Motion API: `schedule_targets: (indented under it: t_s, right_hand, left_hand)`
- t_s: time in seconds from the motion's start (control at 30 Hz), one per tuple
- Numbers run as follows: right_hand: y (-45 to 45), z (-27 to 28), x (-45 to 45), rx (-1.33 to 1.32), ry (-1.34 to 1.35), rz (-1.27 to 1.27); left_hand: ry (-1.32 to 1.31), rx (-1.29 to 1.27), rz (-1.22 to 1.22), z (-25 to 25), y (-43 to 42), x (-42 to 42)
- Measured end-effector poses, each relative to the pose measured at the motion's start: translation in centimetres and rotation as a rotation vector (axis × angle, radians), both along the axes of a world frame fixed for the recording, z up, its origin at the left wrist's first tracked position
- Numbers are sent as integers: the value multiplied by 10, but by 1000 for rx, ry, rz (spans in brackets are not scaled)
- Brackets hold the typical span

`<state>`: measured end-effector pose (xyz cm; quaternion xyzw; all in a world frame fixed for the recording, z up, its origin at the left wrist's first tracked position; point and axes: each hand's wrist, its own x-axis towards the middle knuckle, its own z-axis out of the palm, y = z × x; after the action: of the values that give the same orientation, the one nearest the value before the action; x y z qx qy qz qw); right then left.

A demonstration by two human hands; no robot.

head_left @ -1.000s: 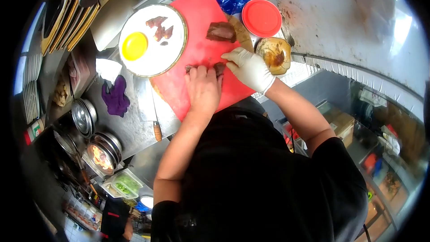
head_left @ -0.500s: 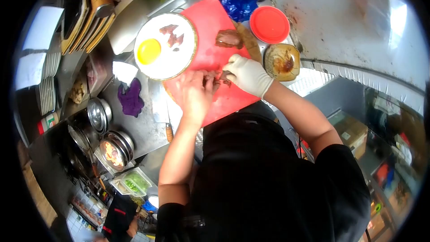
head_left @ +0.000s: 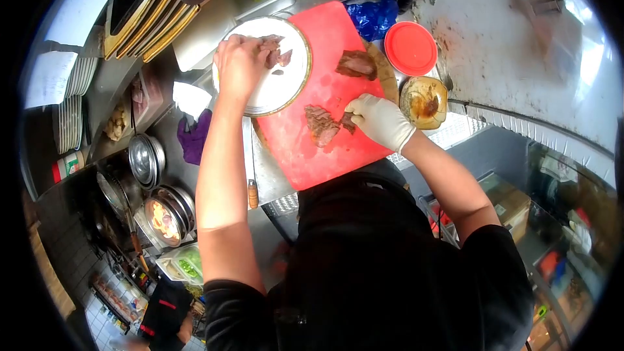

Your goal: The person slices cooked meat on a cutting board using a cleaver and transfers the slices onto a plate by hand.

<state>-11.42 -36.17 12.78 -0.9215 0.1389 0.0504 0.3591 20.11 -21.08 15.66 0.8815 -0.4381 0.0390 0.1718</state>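
My bare left hand (head_left: 239, 65) is over the round white plate (head_left: 286, 94), fingers curled on slices of dark cooked meat (head_left: 272, 45). The yellow round item on the plate is hidden beneath this hand. On the red cutting board (head_left: 305, 166), my gloved right hand (head_left: 382, 119) pinches a small meat piece (head_left: 348, 122). A fanned pile of sliced meat (head_left: 320, 125) lies just left of it. Farther up the board rests a larger uncut chunk of meat (head_left: 356, 64).
A red round lid (head_left: 411, 49) and a sauce-stained square dish (head_left: 416, 110) stand right of the board. A wooden-handled knife (head_left: 252, 192) lies at its left. Steel bowls (head_left: 146, 159) and a purple cloth (head_left: 192, 140) are farther left. Another person (head_left: 166, 309) stands at lower left.
My left hand has moved from the board up and left onto the plate, with meat slices at its fingers. The right hand stays on the board. The whole view has shifted slightly.
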Motion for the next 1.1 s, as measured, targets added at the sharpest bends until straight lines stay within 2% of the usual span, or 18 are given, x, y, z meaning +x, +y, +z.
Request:
schedule_targets:
  t_s: [0.1,0.2,0.3,0.4,0.5,0.6,0.63,0.73,0.83,0.93,1.03,1.1]
  right_hand:
    - [-5,11,3,137,16,-54]
    - [-6,38,22,382,8,-167]
    - [1,47,55,562,-167,-263]
    - [9,47,106,626,-283,-361]
    - [14,35,157,699,-351,-476]
    - [13,8,191,830,-371,-500]
    - [14,1,199,966,-414,-491]
    - [12,-5,203,924,-342,-513]
    - [10,-10,203,837,-259,-539]
    - [6,-7,197,272,-312,-372]
    - [3,16,196,35,-238,-438]
    - [-2,11,203,14,-321,-386]
  left_hand:
    - [-3,82,-21,-6,-1,8]
    - [-25,123,-45,-9,0,10]
    - [-69,94,-65,-6,5,9]
    - [-39,-23,13,6,10,5]
    - [-23,-250,82,13,17,-6]
    - [286,-366,224,20,23,-36]
    - [289,-383,222,19,25,-47]
    - [425,-382,275,18,31,-68]
    - [398,-325,256,3,39,-75]
    - [407,-352,205,-1,34,-82]
    - [414,-375,180,-3,26,-87]
    - [398,-366,179,-5,21,-88]
